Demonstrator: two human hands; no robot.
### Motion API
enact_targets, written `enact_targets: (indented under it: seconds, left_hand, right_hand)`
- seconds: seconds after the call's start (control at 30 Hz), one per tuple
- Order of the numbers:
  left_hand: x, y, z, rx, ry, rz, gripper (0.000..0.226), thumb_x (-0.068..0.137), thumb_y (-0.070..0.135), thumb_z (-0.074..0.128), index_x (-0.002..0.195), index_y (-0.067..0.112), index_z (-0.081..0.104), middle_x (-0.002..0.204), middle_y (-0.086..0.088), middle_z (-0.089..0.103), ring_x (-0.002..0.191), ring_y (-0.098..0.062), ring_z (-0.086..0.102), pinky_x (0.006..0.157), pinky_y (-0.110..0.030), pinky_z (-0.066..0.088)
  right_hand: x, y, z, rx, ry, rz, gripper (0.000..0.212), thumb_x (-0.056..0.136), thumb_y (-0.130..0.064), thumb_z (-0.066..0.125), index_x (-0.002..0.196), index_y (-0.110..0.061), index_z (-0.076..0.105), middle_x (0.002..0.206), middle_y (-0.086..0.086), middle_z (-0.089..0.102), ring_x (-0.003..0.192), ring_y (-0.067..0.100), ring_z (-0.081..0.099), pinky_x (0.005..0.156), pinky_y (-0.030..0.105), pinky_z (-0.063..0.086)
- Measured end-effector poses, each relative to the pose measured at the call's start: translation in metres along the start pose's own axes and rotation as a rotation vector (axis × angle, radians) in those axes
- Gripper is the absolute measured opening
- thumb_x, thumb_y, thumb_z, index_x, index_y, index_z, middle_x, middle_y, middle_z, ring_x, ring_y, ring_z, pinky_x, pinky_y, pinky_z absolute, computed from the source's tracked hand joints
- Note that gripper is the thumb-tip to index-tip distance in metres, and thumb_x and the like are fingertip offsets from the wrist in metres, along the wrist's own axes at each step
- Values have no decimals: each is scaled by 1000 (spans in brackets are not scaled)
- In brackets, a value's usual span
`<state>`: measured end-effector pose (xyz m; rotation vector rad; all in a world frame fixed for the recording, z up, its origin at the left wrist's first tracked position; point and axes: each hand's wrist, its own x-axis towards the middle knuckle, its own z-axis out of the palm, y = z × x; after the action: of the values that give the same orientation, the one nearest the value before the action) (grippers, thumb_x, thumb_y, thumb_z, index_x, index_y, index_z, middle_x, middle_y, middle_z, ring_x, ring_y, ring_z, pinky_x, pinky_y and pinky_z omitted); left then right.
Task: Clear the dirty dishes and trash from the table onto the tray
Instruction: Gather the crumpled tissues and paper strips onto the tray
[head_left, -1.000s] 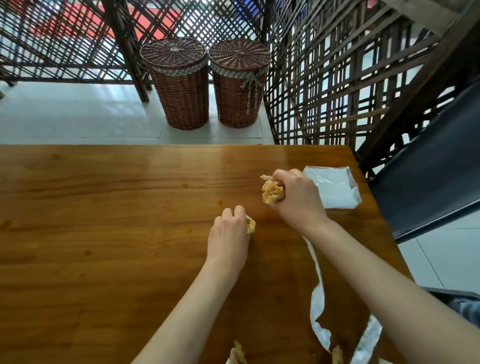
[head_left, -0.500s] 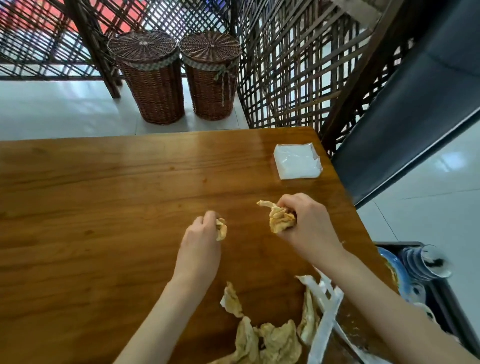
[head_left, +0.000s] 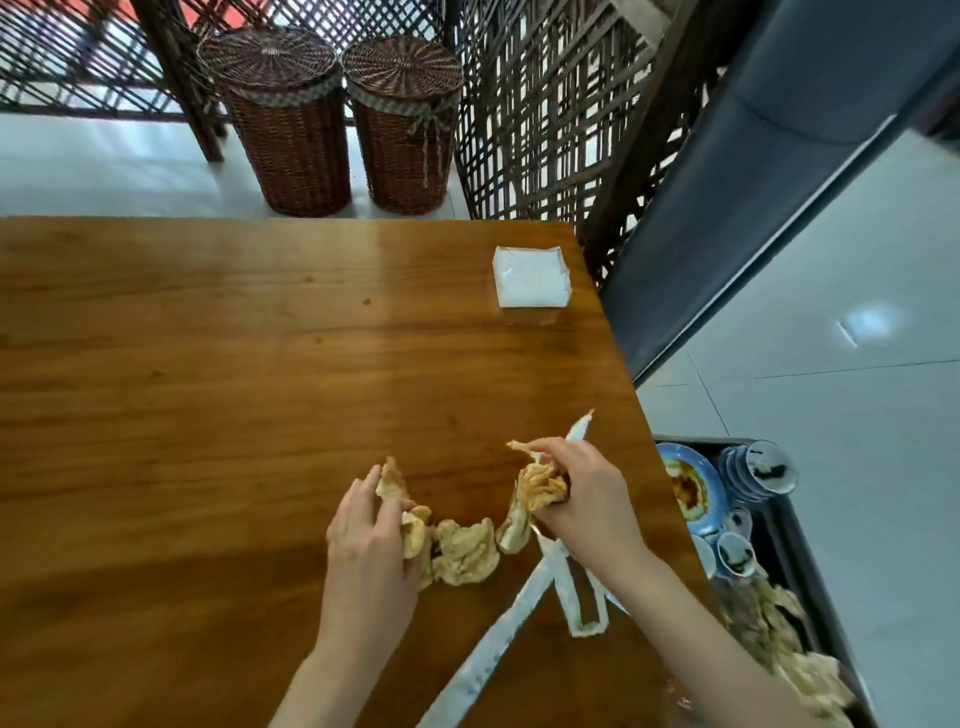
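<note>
Between the hands, soiled napkins lie bunched on the table. Left hand curls its fingers round the wad's left end; right hand grips a stained wad and, it seems, a white strip. Both close inward, probably to gather the litter into one carry. Right of the right hand, below the table edge, sits the tray, already holding a blue plate, cups and more napkins; placed there, likely, for a short sweep. Strip's long axis runs diagonally, from near-left up toward the right hand. Beyond the right hand, a clean napkin pack lies flat.
</note>
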<state>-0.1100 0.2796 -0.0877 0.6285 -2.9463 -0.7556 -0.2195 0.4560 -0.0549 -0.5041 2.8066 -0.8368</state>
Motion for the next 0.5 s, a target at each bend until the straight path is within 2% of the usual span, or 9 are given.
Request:
enact_targets:
  seconds: [0.07,0.17,0.23,0.3,0.4,0.5]
  left_hand:
    - [-7,4,11,17,-16,21,33,78,16,73,108,15,62,146,-15,37,137,-33,29,109,-41,26]
    - [-11,11,25,4,-21,23,31,82,22,68,111,19,56,152,-14,25,143,-27,16,112,-37,22]
    - [-9,15,31,2,-18,31,33,84,27,64,114,21,51,154,-14,19,144,-26,11,113,-38,20]
    - [-8,19,35,-8,-16,25,34,88,37,58,115,22,47,155,-14,15,144,-26,6,115,-40,19]
    - [-8,22,37,50,-59,4,60,85,60,47,130,23,34,155,-15,7,144,-28,-1,114,-42,14]
    - [-8,23,39,138,-108,-16,95,76,73,46,147,24,7,156,-15,-5,143,-30,-9,114,-43,10]
  right_hand:
    - [-7,9,4,-14,-40,-21,52,74,-14,75,122,-26,57,105,-5,58,94,9,56,83,19,48]
    - [-13,20,12,-46,-97,-71,48,74,-18,74,119,-24,57,119,-1,55,109,16,50,92,22,40]
    - [-17,24,18,-110,-151,-74,53,75,-28,75,123,-26,53,130,-1,46,118,17,39,96,24,35]
    - [-19,29,21,-214,-189,-73,61,75,-44,72,128,-30,48,139,-1,35,128,21,27,103,35,33]
    - [-21,36,20,-265,-285,-76,78,71,-59,67,137,-42,30,155,-4,-1,142,26,-6,111,57,14]
    - [-19,40,16,-227,-500,-79,112,58,-60,76,137,-59,-4,150,-9,-33,137,26,-32,107,64,-3]
